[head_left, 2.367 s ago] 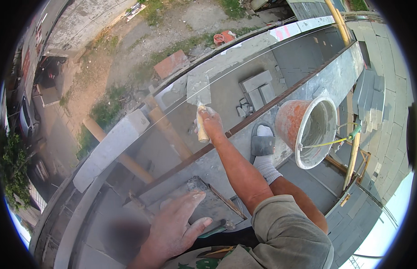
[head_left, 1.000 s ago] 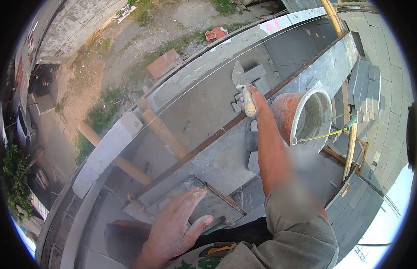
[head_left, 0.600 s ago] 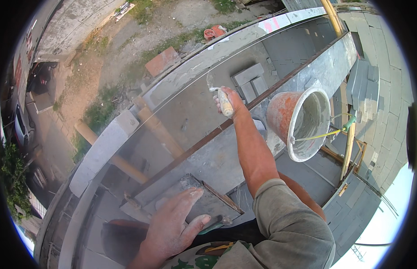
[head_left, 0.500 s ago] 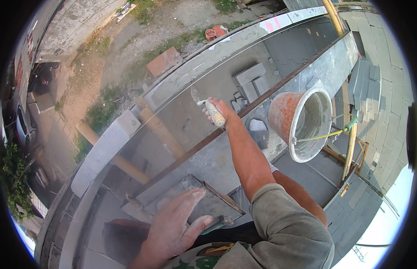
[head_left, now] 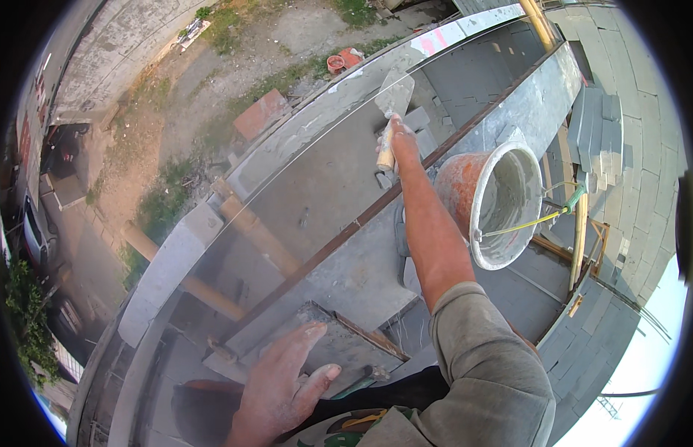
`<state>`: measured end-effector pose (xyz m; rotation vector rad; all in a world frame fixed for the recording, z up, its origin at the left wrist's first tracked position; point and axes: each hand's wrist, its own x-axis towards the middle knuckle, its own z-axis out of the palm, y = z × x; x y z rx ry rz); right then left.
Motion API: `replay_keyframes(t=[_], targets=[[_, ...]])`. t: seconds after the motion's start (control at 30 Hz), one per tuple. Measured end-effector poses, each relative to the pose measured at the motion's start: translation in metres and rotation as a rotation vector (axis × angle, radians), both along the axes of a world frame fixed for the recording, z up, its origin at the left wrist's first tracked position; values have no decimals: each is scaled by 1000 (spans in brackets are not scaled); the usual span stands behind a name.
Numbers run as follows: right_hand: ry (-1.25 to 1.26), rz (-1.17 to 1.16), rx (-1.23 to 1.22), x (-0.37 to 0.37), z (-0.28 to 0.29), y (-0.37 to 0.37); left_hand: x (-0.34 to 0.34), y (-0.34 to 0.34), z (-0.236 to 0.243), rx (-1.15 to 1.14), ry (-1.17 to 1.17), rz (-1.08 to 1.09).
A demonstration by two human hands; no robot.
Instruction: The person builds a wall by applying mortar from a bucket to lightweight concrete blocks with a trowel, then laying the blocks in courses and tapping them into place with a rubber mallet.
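Dirt ground (head_left: 287, 45) lies beyond a curved wall (head_left: 287, 156), with a trowel (head_left: 396, 94) raised at its inner side.

Right hand (head_left: 401, 141) grips the trowel by its pale handle, arm stretched forward; the blade overlaps the wall's inner edge in view, and whether it touches I cannot tell. Left hand (head_left: 281, 384) is loose and unclenched, thumb spread from the fingers, above a mortar-stained board (head_left: 339, 339). Just right of the right forearm is a bucket (head_left: 459, 182), orange outside, grey-smeared inside, its yellow handle sleeved green. Under it runs a grey plank (head_left: 521, 104). Past the right hand are grey blocks (head_left: 418, 119); a white string (head_left: 309, 144) runs along the wall. Farther right stand grey slabs (head_left: 596, 134).
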<state>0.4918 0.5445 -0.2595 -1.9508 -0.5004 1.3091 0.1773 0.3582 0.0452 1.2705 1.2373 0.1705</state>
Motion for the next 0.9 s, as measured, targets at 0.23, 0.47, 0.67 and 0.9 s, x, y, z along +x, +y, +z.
replay_keyframes(t=[0.23,0.47,0.67,0.9], targets=[[-143,21,-15,29,-39,90,6,4,-4,-39,55,25],[-379,293,-122,84,-91,90,12,9,-13,-52,26,-4],[57,49,-360,-18,1,-24,23,25,-6,70,2,-51],[-576,1256,-158,-30,143,-99,54,44,1,191,-86,-86]])
